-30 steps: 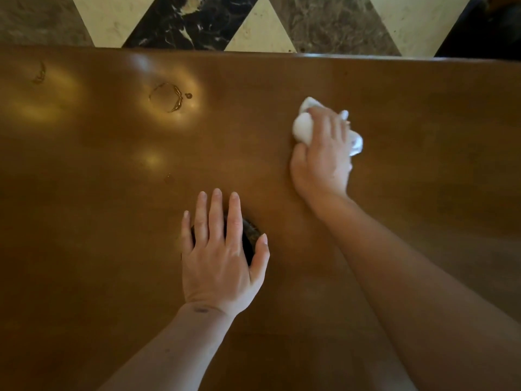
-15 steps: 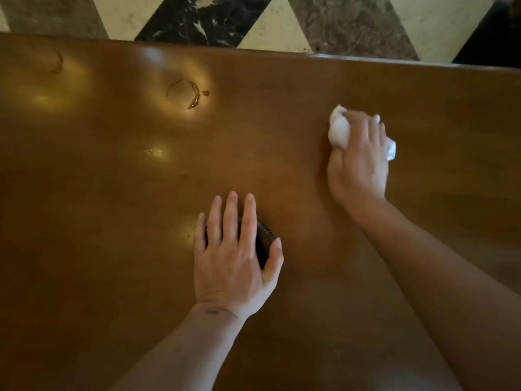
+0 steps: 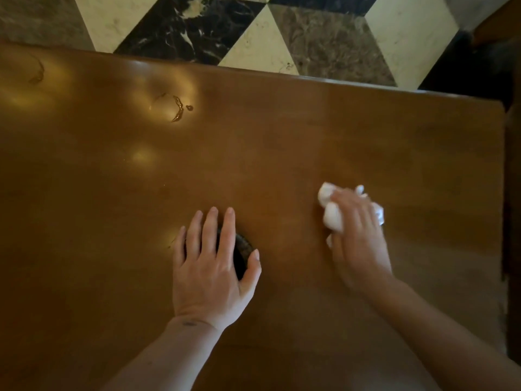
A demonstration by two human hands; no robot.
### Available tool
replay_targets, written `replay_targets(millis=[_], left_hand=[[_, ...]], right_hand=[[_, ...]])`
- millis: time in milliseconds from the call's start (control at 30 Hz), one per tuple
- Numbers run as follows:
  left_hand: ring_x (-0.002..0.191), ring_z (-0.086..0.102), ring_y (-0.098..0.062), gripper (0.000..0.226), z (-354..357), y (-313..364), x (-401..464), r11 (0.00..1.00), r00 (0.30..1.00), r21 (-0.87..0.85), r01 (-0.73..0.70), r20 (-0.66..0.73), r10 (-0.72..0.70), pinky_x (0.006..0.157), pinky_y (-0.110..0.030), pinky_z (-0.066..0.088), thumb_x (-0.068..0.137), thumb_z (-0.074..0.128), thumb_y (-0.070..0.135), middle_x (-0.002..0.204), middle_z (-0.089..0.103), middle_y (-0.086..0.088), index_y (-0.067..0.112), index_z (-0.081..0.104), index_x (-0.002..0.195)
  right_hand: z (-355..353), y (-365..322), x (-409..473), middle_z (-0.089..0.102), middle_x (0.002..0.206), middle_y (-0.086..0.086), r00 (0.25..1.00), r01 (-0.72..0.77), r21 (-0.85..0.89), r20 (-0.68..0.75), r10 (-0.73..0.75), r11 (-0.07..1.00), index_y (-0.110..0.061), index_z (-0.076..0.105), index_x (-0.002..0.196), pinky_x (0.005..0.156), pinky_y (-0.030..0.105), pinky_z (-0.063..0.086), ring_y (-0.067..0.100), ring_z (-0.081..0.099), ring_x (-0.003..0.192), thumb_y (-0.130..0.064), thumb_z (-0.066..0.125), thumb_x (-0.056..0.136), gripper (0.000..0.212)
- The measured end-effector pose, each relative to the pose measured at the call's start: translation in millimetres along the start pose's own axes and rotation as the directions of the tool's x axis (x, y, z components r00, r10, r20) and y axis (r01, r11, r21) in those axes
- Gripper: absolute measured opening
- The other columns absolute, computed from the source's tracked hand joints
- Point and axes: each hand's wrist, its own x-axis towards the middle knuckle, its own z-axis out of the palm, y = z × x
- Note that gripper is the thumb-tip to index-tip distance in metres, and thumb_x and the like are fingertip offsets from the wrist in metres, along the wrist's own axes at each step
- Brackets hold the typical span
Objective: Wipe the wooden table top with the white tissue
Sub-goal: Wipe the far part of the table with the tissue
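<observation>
My right hand [image 3: 358,235] is motion-blurred and covers most of the tissue [image 3: 332,213]. My left hand [image 3: 211,266] hides part of a dark hole [image 3: 242,255]. The table [image 3: 310,142] runs past three edges.

Bare forearms, small left-wrist mark [image 3: 189,323]

Beyond the far edge I see a marble floor [image 3: 332,43] laid in cream, black and brown-grey diamond tiles. Nearer to me than that floor, toward its left end, a ring-shaped liquid stain [image 3: 172,108] sits with a small droplet [image 3: 190,107] just beside it on the right, and a fainter curved mark [image 3: 38,71] lies well apart, further left. Much nearer to me than the floor is a dark round hole [image 3: 242,255], partly hidden.
</observation>
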Motion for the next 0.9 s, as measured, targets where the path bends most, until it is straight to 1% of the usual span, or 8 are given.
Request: replay_targets(millis=[100, 200, 300, 400, 500, 633, 767, 900], left_hand=[[0.148, 0.038, -0.038, 0.076, 1, -1, 0, 1.0, 1.0, -0.001, 0.002, 0.001, -0.002, 0.122, -0.058, 0.026, 0.101, 0.022, 0.065, 0.156, 0.048, -0.017, 0.017, 0.038, 0.157], [0.149, 0.037, -0.038, 0.076, 1, -1, 0, 1.0, 1.0, 0.012, 0.0, 0.009, -0.001, 0.122, -0.058, 0.027, 0.101, 0.024, 0.064, 0.157, 0.047, -0.017, 0.015, 0.037, 0.157], [0.149, 0.037, -0.038, 0.076, 2, 0, 0, 1.0, 1.0, 0.025, 0.0, 0.008, 0.0, 0.121, -0.058, 0.027, 0.1, 0.024, 0.065, 0.156, 0.048, -0.017, 0.015, 0.038, 0.157], [0.148, 0.037, -0.038, 0.076, 3, -1, 0, 0.999, 1.0, 0.033, -0.008, -0.004, 0.008, 0.122, -0.058, 0.027, 0.1, 0.025, 0.064, 0.156, 0.048, -0.017, 0.015, 0.038, 0.157], [0.148, 0.038, -0.038, 0.075, 0, 0, 1, 1.0, 1.0, 0.022, -0.001, -0.001, 0.001, 0.122, -0.058, 0.027, 0.1, 0.026, 0.064, 0.155, 0.048, -0.018, 0.015, 0.041, 0.155], [0.148, 0.039, -0.039, 0.074, 1, -2, 0, 1.0, 1.0, 0.0, -0.001, -0.001, 0.001, 0.122, -0.057, 0.024, 0.1, 0.028, 0.064, 0.155, 0.049, -0.017, 0.015, 0.042, 0.154], [0.148, 0.038, -0.039, 0.074, 3, -2, -1, 1.0, 1.0, -0.01, -0.006, -0.006, 0.006, 0.123, -0.057, 0.024, 0.1, 0.03, 0.063, 0.155, 0.049, -0.018, 0.015, 0.041, 0.155], [0.149, 0.037, -0.039, 0.074, 4, -3, -1, 1.0, 1.0, -0.005, -0.014, -0.002, 0.014, 0.123, -0.057, 0.024, 0.1, 0.03, 0.062, 0.155, 0.049, -0.018, 0.014, 0.041, 0.156]], right_hand=[[-9, 6, 66, 0.051, 0.139, 0.017, 0.946, -0.233, 0.045, -0.219, 0.238, 0.971, -0.002, 0.048, 0.136, 0.116, 0.057, 0.027, 0.037, 0.042, 0.129, 0.004, 0.049, 0.077, 0.059], [1, -10, 110, 0.051, 0.141, 0.015, 0.929, -0.242, 0.048, -0.277, 0.246, 0.969, -0.003, 0.049, 0.136, 0.118, 0.054, 0.025, 0.036, 0.042, 0.132, 0.005, 0.049, 0.08, 0.056], [20, -34, 106, 0.054, 0.138, 0.014, 0.978, -0.09, 0.01, -0.186, 0.09, 0.996, -0.004, 0.052, 0.132, 0.115, 0.049, 0.03, 0.034, 0.045, 0.127, 0.004, 0.049, 0.078, 0.055], [35, -45, 44, 0.055, 0.139, 0.012, 0.995, 0.101, 0.013, 0.006, -0.101, 0.995, -0.006, 0.055, 0.132, 0.117, 0.046, 0.028, 0.031, 0.045, 0.131, 0.004, 0.054, 0.077, 0.056], [36, -43, -26, 0.052, 0.145, 0.004, 0.988, 0.127, 0.023, 0.091, -0.129, 0.992, -0.012, 0.054, 0.138, 0.123, 0.043, 0.024, 0.021, 0.039, 0.142, -0.002, 0.056, 0.088, 0.051], [31, -38, -21, 0.053, 0.145, 0.005, 0.997, 0.046, 0.045, 0.052, -0.048, 0.998, -0.011, 0.054, 0.137, 0.126, 0.038, 0.017, 0.021, 0.039, 0.143, -0.003, 0.048, 0.088, 0.05], [11, -26, 69, 0.051, 0.143, 0.016, 0.967, -0.202, 0.073, -0.145, 0.211, 0.977, -0.001, 0.049, 0.137, 0.12, 0.052, 0.023, 0.039, 0.041, 0.135, 0.014, 0.051, 0.075, 0.065], [-3, -28, 169, 0.049, 0.143, 0.012, 0.922, -0.281, 0.102, -0.249, 0.298, 0.954, -0.007, 0.043, 0.144, 0.119, 0.05, 0.024, 0.03, 0.041, 0.136, 0.004, 0.048, 0.085, 0.06]])
